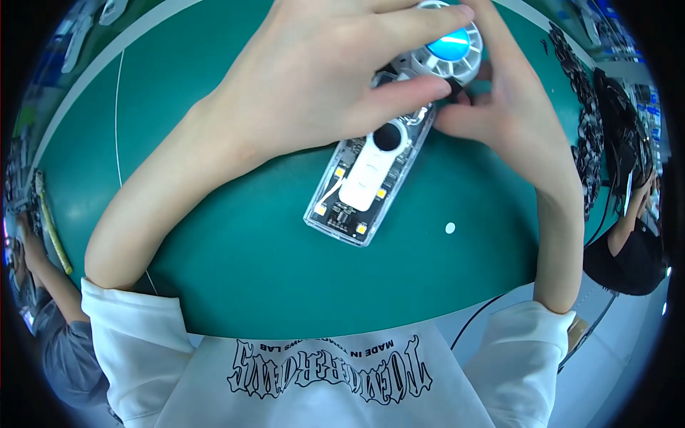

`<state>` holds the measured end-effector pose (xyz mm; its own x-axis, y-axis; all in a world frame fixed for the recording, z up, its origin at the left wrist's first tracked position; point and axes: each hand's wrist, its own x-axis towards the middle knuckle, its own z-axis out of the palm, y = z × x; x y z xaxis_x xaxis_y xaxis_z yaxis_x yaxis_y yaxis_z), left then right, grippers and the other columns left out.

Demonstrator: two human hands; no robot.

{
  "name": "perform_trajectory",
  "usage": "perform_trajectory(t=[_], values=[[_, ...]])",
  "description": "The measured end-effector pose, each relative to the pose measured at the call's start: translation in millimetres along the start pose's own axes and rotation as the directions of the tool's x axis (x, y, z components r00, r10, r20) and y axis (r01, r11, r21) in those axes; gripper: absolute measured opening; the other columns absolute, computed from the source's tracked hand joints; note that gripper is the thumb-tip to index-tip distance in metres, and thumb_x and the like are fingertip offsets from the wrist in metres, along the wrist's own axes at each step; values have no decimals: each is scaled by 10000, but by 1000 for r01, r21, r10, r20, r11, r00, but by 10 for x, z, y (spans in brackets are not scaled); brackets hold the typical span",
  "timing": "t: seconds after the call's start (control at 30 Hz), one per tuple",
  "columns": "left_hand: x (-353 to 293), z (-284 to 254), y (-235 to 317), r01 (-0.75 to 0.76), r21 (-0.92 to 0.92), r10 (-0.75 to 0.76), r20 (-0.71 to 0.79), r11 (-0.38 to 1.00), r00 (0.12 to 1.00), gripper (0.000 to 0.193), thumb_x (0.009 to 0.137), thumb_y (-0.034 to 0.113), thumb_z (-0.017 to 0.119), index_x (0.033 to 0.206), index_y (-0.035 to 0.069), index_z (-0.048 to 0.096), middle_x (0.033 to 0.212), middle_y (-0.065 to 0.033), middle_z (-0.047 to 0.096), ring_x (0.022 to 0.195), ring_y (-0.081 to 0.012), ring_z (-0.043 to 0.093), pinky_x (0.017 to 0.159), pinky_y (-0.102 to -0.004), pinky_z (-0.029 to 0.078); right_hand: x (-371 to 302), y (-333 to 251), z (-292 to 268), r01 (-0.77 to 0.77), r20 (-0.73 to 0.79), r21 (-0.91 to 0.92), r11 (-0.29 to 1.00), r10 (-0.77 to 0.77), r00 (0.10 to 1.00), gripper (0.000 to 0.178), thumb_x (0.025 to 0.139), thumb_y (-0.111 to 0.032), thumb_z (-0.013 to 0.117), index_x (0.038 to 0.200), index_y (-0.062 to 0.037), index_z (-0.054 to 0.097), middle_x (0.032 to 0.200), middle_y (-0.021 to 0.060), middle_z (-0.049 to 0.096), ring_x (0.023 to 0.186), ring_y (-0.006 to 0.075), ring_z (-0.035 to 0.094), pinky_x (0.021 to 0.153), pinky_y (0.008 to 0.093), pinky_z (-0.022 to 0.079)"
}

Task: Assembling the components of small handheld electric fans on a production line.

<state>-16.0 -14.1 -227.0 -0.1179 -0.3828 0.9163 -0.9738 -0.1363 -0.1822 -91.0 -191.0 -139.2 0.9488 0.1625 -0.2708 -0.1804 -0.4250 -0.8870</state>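
A small handheld fan (367, 178) lies slanted across the green table in front of me. Its clear plastic body shows a dark circuit board, several yellowish lights and a white strip with a black round spot. At its far end is a round, grey, spoked head with a shiny blue centre (449, 46). My left hand (307, 78) reaches over the body, thumb and a finger closed about the base of the head and its rim. From the other side my right hand (510, 107) grips the head's right edge; some of its fingers are hidden behind it.
A small white disc (450, 228) lies on the green table (285, 271). Heaps of black parts (586, 143) line its right side. A yellow stick-like tool (53, 228) rests at the left edge. Other people's arms (57, 285) show at both sides.
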Motion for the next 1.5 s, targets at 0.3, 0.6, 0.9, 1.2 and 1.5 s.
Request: perform_trajectory(t=[0.3,0.6,0.9,1.2,1.5], values=[[89,33,113,84,-45,-81,75,995,994,556,744,126,831,1263,4,674,1201,-194,705,801,-298,736,628,-310,586,94,58,-156,75,124,-217,973,-49,991,633,731,67,798,1266,-16,470,1090,88,609,994,137,603,828,304,511],[54,25,137,151,-71,-145,79,986,986,566,702,144,841,1230,8,687,1154,-153,728,739,-264,715,573,-299,551,116,172,-101,55,83,62,997,-60,995,566,660,76,803,1134,-22,508,991,58,614,941,115,598,778,273,495],[44,71,165,161,-166,-172,-58,973,983,563,692,110,823,1230,0,700,1091,-164,742,709,-259,716,564,-289,553,211,209,-113,66,66,-57,996,-62,996,534,608,76,794,1079,-3,554,909,41,639,826,92,613,681,246,490],[39,170,44,73,-309,-114,-116,948,987,567,701,78,814,1241,-39,688,1074,-173,744,690,-277,718,564,-303,557,140,194,-173,87,63,17,996,-88,994,535,587,67,792,1073,10,575,915,54,656,842,98,624,717,252,495],[135,200,73,147,-545,-278,-165,825,946,564,704,71,821,1240,-43,690,1108,-192,740,674,-289,718,527,-300,541,523,537,-197,627,198,650,430,-892,406,535,602,45,808,1084,10,579,974,73,662,824,104,621,725,261,498]])
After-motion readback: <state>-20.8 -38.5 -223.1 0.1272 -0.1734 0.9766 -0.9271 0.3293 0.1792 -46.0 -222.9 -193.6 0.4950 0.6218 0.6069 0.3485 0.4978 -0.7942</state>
